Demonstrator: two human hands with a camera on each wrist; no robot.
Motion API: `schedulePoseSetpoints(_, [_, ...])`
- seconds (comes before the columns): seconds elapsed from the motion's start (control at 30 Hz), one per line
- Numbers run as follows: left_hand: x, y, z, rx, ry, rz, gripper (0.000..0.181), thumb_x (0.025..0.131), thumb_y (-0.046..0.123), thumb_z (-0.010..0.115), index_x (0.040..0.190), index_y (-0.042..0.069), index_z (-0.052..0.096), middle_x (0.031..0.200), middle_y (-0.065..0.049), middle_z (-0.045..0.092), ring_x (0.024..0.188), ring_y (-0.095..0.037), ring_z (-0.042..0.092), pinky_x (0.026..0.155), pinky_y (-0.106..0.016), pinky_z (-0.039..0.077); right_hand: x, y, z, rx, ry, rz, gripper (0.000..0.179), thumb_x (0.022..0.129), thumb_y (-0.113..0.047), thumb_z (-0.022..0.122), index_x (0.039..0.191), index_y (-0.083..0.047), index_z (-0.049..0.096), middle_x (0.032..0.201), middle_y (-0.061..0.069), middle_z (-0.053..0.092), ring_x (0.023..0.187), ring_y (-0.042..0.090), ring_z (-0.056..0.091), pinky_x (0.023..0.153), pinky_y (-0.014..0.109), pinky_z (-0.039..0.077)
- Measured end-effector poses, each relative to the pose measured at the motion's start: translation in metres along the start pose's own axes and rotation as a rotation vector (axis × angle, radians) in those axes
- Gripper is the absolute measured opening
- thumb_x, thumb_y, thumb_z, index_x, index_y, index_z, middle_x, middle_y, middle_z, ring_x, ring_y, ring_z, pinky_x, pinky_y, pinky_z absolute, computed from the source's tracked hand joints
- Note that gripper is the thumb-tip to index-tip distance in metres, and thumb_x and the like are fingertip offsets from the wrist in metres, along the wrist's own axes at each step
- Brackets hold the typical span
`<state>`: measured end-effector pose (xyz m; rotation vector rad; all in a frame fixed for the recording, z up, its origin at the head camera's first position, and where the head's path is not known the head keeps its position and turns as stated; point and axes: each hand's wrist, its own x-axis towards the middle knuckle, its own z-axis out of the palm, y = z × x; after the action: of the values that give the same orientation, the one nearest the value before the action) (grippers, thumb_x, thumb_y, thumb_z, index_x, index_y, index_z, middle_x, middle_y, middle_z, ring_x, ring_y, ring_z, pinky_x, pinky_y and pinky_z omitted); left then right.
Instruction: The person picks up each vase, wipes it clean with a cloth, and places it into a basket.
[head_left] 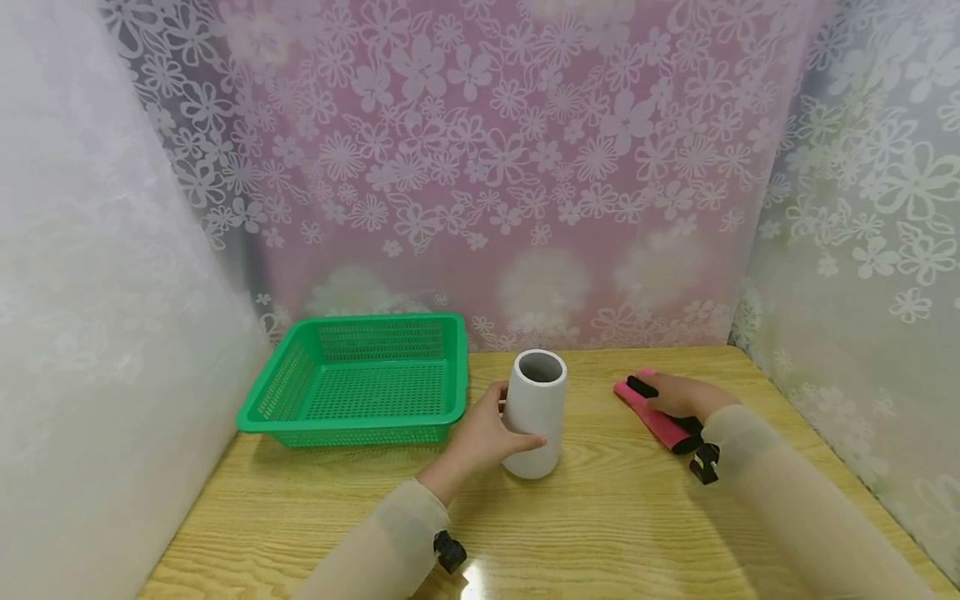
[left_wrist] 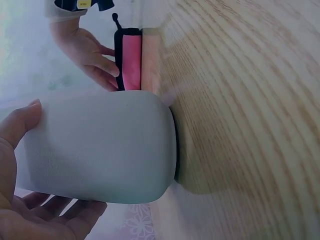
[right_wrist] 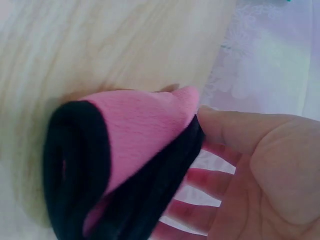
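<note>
A tall white vase-like cylinder (head_left: 542, 425) with a hollow top stands upright near the middle of the wooden table. My left hand (head_left: 478, 437) grips it from the left, the thumb across its near side and the fingers round the far side. In the left wrist view, the rounded base of the cylinder (left_wrist: 110, 145) is right at the tabletop. To the right lies a folded pink cloth (head_left: 657, 423) with black edging. My right hand (head_left: 681, 395) holds it, and the right wrist view shows the thumb on the edge of the rolled cloth (right_wrist: 145, 120), fingers on the other side.
A green plastic basket (head_left: 352, 435) with slotted walls sits at the back left of the table (head_left: 570, 542), its inside bare. Flower-patterned curtains (head_left: 510, 167) hang behind and at the right side. A white wall or sheet (head_left: 112, 292) bounds the left.
</note>
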<state>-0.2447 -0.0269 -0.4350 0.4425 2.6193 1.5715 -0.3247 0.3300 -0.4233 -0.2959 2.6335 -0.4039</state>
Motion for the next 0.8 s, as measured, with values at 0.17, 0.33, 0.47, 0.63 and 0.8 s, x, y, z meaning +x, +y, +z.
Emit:
schedulePoseSetpoints(0.17, [0.002, 0.001, -0.002, 0.041, 0.004, 0.014, 0.088, 0.069, 0.047, 0.091, 0.141, 0.022, 0.047, 0.133, 0.003, 0.057, 0.119, -0.022, 0.058, 0.09, -0.048, 0.052, -0.001, -0.002, -0.005, 0.018, -0.021, 0.048, 0.064, 0.104, -0.022, 0.051, 0.156, 0.004, 0.023, 0.153, 0.039, 0.023, 0.13, 0.049, 0.041, 0.1, 0.062, 0.036])
schedulePoseSetpoints(0.33, [0.003, 0.005, -0.007, 0.056, 0.0, 0.025, 0.092, 0.068, 0.047, 0.091, 0.143, 0.021, 0.045, 0.135, 0.003, 0.056, 0.119, -0.021, 0.058, 0.09, -0.046, 0.052, -0.008, -0.008, -0.011, 0.003, -0.031, 0.087, 0.064, 0.104, -0.028, 0.052, 0.157, -0.001, 0.026, 0.153, 0.038, 0.025, 0.121, 0.043, 0.047, 0.095, 0.058, 0.039])
schedulePoseSetpoints(0.47, [0.0, 0.01, -0.013, 0.039, -0.004, 0.034, 0.095, 0.068, 0.048, 0.091, 0.146, 0.02, 0.043, 0.136, 0.002, 0.054, 0.121, -0.022, 0.058, 0.091, -0.048, 0.052, -0.012, -0.012, -0.016, -0.042, -0.034, 0.043, 0.061, 0.105, -0.027, 0.052, 0.154, 0.002, 0.031, 0.151, 0.037, 0.031, 0.134, 0.053, 0.038, 0.102, 0.065, 0.035])
schedulePoseSetpoints(0.63, [-0.003, 0.015, -0.023, 0.001, -0.012, 0.046, 0.094, 0.069, 0.046, 0.091, 0.146, 0.02, 0.043, 0.137, 0.001, 0.053, 0.122, -0.023, 0.057, 0.092, -0.048, 0.051, -0.019, -0.017, -0.022, -0.058, -0.031, -0.012, 0.059, 0.104, -0.024, 0.053, 0.15, 0.008, 0.035, 0.148, 0.038, 0.035, 0.134, 0.056, 0.035, 0.104, 0.066, 0.033])
schedulePoseSetpoints(0.8, [-0.003, 0.02, -0.033, -0.038, -0.009, 0.062, 0.096, 0.069, 0.044, 0.092, 0.147, 0.021, 0.041, 0.138, 0.002, 0.053, 0.123, -0.024, 0.056, 0.093, -0.048, 0.051, -0.027, -0.023, -0.029, -0.019, -0.037, -0.024, 0.059, 0.104, -0.022, 0.053, 0.15, 0.01, 0.034, 0.147, 0.04, 0.035, 0.126, 0.051, 0.046, 0.099, 0.062, 0.039])
